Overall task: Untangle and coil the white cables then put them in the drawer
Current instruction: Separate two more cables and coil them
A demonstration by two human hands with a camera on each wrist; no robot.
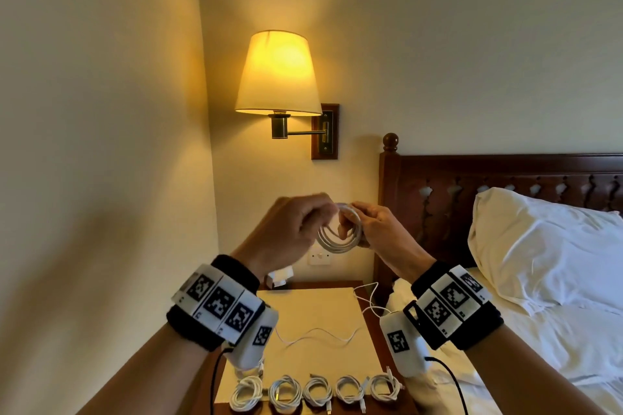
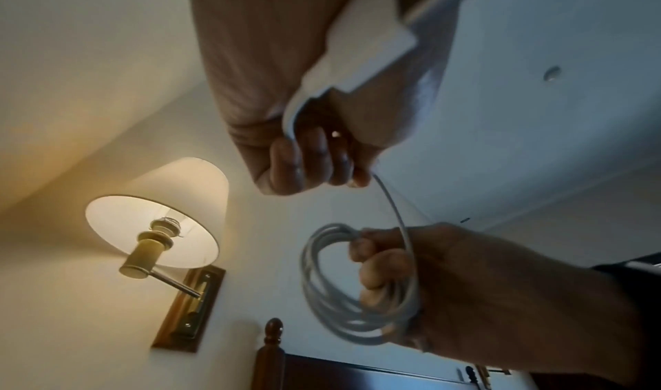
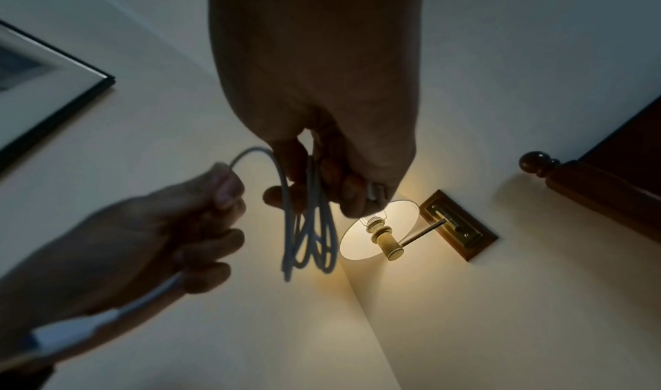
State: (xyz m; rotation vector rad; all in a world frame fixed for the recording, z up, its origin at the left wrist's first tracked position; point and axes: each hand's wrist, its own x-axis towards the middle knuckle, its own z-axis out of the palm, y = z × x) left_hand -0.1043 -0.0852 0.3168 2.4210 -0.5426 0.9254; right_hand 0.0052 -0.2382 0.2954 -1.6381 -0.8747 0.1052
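Note:
A white cable coil [image 1: 340,234] hangs at chest height between my two raised hands. My right hand [image 1: 369,224] grips the loops of the coil [image 2: 339,297] with curled fingers. My left hand [image 1: 308,214] pinches the cable's free end, which arcs over to the coil [image 3: 307,226]. In the wrist views, my left hand [image 2: 314,164] and my right hand [image 3: 322,186] stand a short way apart. Several finished coils [image 1: 317,392] lie in a row along the nightstand's front edge. A loose white cable [image 1: 317,337] lies across the nightstand top. No drawer shows.
The wooden nightstand [image 1: 320,307] stands below my hands, in the corner between the wall and the bed. A lit wall lamp [image 1: 278,74] hangs above it. The dark headboard [image 1: 438,178] and a white pillow [image 1: 539,246] are to the right. Another white cable [image 1: 371,298] trails off the nightstand's right edge.

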